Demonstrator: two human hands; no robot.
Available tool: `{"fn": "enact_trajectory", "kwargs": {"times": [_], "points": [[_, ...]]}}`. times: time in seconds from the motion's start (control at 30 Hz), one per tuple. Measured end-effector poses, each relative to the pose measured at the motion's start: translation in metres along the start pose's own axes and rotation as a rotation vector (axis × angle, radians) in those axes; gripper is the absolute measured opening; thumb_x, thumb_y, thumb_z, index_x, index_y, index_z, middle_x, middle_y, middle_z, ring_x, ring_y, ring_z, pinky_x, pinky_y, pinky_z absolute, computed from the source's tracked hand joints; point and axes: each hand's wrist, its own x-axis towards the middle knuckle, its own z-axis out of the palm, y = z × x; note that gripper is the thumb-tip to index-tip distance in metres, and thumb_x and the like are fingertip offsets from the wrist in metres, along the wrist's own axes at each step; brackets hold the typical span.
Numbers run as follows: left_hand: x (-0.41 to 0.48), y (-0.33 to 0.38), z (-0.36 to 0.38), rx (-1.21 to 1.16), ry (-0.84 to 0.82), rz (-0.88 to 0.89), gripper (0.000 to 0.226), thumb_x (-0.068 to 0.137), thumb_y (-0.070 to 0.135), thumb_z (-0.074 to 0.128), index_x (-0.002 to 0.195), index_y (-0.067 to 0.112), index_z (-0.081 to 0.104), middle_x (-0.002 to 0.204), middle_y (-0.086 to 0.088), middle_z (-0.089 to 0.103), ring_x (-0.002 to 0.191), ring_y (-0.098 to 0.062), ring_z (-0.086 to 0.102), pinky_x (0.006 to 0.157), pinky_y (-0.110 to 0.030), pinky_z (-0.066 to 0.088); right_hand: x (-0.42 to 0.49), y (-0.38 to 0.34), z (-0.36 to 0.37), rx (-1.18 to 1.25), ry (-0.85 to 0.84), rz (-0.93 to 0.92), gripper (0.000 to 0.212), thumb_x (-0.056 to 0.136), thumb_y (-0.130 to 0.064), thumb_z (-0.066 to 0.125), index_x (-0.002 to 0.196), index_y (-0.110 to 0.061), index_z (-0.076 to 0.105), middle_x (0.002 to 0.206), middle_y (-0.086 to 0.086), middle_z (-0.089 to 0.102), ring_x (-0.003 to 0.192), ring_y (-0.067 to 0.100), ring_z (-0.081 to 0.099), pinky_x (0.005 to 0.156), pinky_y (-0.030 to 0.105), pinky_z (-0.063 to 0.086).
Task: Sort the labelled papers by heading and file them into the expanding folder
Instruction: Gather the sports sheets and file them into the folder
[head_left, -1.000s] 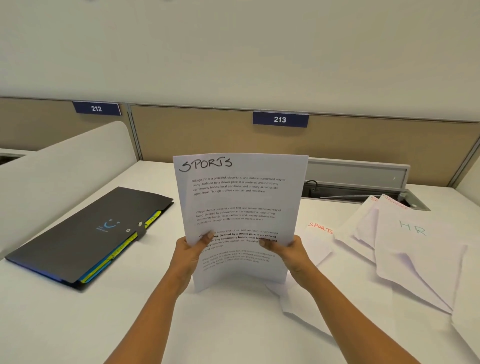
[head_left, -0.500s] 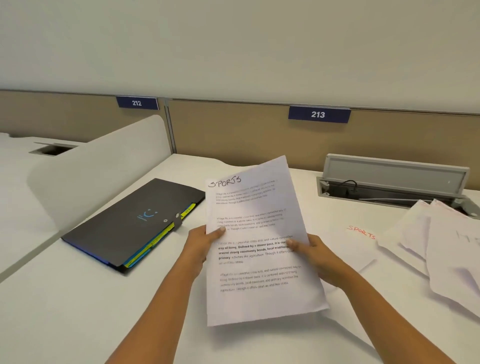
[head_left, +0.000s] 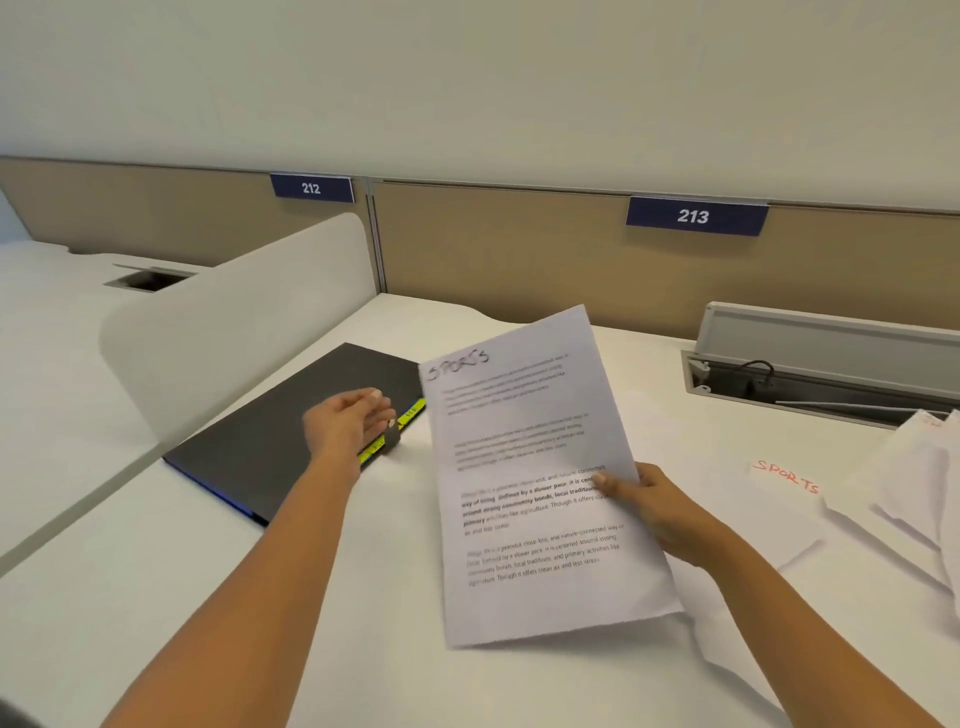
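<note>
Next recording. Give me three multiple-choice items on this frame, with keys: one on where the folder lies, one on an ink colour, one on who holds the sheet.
1. Where does the expanding folder lie relative to the held sheet?
A) to its left B) to its right C) on the neighbouring desk

2. What colour is the SPORTS heading on the lying sheet?
A) green B) red C) blue

3. What grips the held sheet?
A) both hands B) the left hand only C) the right hand only

Key:
1 A, the folder lies flat, left of the sheet.
2 B, the letters are red.
3 C, the right hand pinches the sheet's edge, while the left hand hovers open over the folder.
</note>
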Motion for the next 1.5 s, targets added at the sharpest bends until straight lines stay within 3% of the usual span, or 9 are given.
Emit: {"fn": "enact_trajectory", "kwargs": {"times": [0.17, 0.3, 0.47, 0.63, 0.9, 1.03, 1.23, 1.37, 1.5], "points": [[0.031, -0.002, -0.044, 0.508, 0.113, 0.147, 0.015, 0.085, 0.005, 0.063, 0.097, -0.001, 0.069, 0.086, -0.012, 0.068, 0.073, -0.019, 0.066, 0.077, -0.03, 0.056, 0.016, 0.006, 0.002, 0.119, 0.134, -0.018, 0.014, 0.093, -0.013, 0.052, 0.1, -0.007, 0.062, 0.081, 0.002, 0.076, 0.07, 0.017, 0.072, 0.061, 0.029, 0.059], [0.038, -0.014, -0.075, 1.057, 0.014, 0.207, 0.032, 0.087, 0.021, 0.063, 0.115, 0.005, 0.065, 0.115, -0.012, 0.066, 0.109, -0.027, 0.059, 0.097, -0.035, 0.043, 0.027, 0.012, 0.012, 0.191, 0.164, 0.003, 0.011, 0.093, -0.009, 0.051, 0.094, -0.009, 0.062, 0.074, 0.0, 0.075, 0.064, 0.016, 0.072, 0.055, 0.028, 0.059], [0.047, -0.031, -0.092, 1.428, -0.194, 0.183, 0.068, 0.087, 0.046, 0.057, 0.141, 0.009, 0.037, 0.148, -0.014, 0.036, 0.137, -0.029, 0.03, 0.11, -0.041, 0.029, 0.038, 0.019, 0.029, 0.213, 0.136, 0.033, 0.012, 0.093, -0.008, 0.051, 0.097, -0.008, 0.062, 0.075, 0.0, 0.075, 0.065, 0.016, 0.072, 0.054, 0.027, 0.058], [0.047, -0.041, -0.09, 1.644, -0.249, 0.239, 0.07, 0.091, 0.05, 0.046, 0.144, 0.009, 0.028, 0.152, -0.012, 0.026, 0.141, -0.029, 0.022, 0.112, -0.046, 0.022, 0.045, 0.025, 0.042, 0.214, 0.111, 0.053, 0.014, 0.094, -0.01, 0.051, 0.102, -0.008, 0.062, 0.082, 0.002, 0.075, 0.069, 0.018, 0.073, 0.057, 0.03, 0.059], [0.048, -0.044, -0.092, 1.718, -0.333, 0.243, 0.059, 0.098, 0.045, 0.028, 0.143, 0.007, 0.03, 0.149, -0.013, 0.032, 0.136, -0.029, 0.031, 0.11, -0.042, 0.029, 0.05, 0.031, 0.045, 0.226, 0.097, 0.072, 0.018, 0.093, -0.011, 0.052, 0.107, -0.007, 0.061, 0.088, 0.005, 0.075, 0.074, 0.022, 0.073, 0.062, 0.034, 0.06], [0.052, -0.033, -0.093, 1.75, -0.426, 0.22, 0.058, 0.099, 0.044, 0.03, 0.146, 0.01, 0.027, 0.15, -0.014, 0.031, 0.136, -0.03, 0.033, 0.107, -0.038, 0.032, 0.051, 0.032, 0.046, 0.239, 0.089, 0.069, 0.019, 0.092, -0.011, 0.052, 0.108, -0.006, 0.061, 0.089, 0.005, 0.075, 0.076, 0.021, 0.073, 0.062, 0.032, 0.06], [0.055, -0.033, -0.106, 1.643, -0.531, 0.155, 0.068, 0.096, 0.036, 0.046, 0.15, 0.014, 0.011, 0.158, -0.009, 0.006, 0.146, -0.027, 0.006, 0.117, -0.038, 0.014, 0.053, 0.034, 0.05, 0.237, 0.091, 0.073, 0.02, 0.092, -0.012, 0.053, 0.109, -0.006, 0.061, 0.087, 0.005, 0.075, 0.074, 0.02, 0.073, 0.062, 0.033, 0.06], [0.061, -0.033, -0.121, 1.507, -0.607, 0.122, 0.075, 0.091, 0.033, 0.056, 0.15, 0.018, 0.013, 0.158, -0.001, 0.003, 0.146, -0.02, 0.0, 0.118, -0.037, 0.009, 0.053, 0.034, 0.049, 0.248, 0.078, 0.059, 0.041, 0.073, -0.025, 0.067, 0.109, -0.006, 0.062, 0.09, 0.007, 0.075, 0.076, 0.022, 0.073, 0.06, 0.033, 0.06], [0.063, -0.035, -0.126, 1.465, -0.634, 0.122, 0.076, 0.09, 0.032, 0.058, 0.149, 0.019, 0.012, 0.158, 0.0, 0.0, 0.146, -0.019, -0.003, 0.117, -0.037, 0.0, 0.055, 0.034, 0.048, 0.247, 0.089, 0.068, 0.029, 0.086, -0.017, 0.061, 0.113, -0.004, 0.06, 0.087, 0.005, 0.076, 0.074, 0.02, 0.073, 0.06, 0.032, 0.06]]}}
